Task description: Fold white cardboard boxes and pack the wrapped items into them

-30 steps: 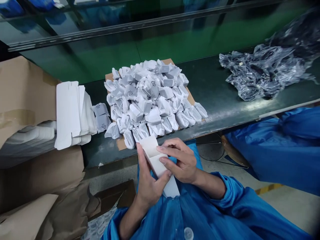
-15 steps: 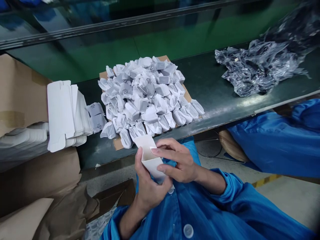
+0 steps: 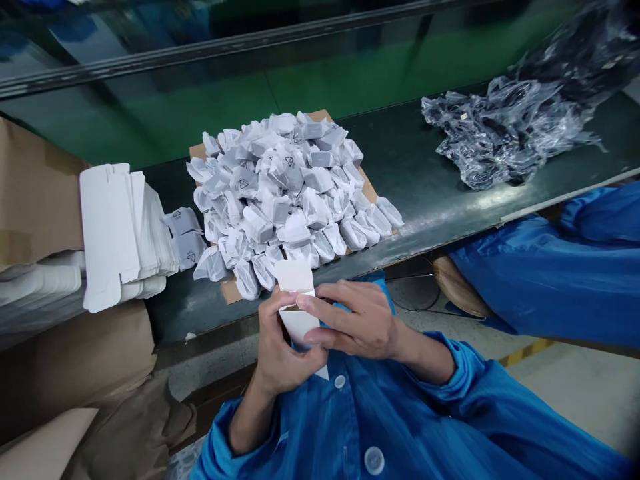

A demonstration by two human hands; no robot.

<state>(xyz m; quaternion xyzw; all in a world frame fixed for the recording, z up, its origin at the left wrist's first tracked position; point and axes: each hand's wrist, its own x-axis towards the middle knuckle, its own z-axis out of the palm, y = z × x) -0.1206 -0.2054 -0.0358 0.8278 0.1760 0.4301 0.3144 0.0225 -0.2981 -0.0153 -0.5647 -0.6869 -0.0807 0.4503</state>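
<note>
Both my hands hold a small white carton (image 3: 299,313) in front of my chest, just below the bench edge. My left hand (image 3: 280,350) wraps round its lower body from the left. My right hand (image 3: 353,319) grips it from the right, with the fingers pressed on the open top end, whose flap stands up. Just beyond it, a heap of small items wrapped in white paper (image 3: 287,193) lies on a cardboard sheet (image 3: 227,290).
A stack of flat white carton blanks (image 3: 117,230) lies left of the heap, against brown cardboard boxes (image 3: 35,193). Crumpled clear plastic bags (image 3: 505,130) sit at the far right of the dark bench (image 3: 435,193). Another person's blue sleeve (image 3: 560,267) is at right.
The carton has been turned more upright and drawn closer, its top flap raised. My right fingers have moved across its open end. The view has shifted slightly right.
</note>
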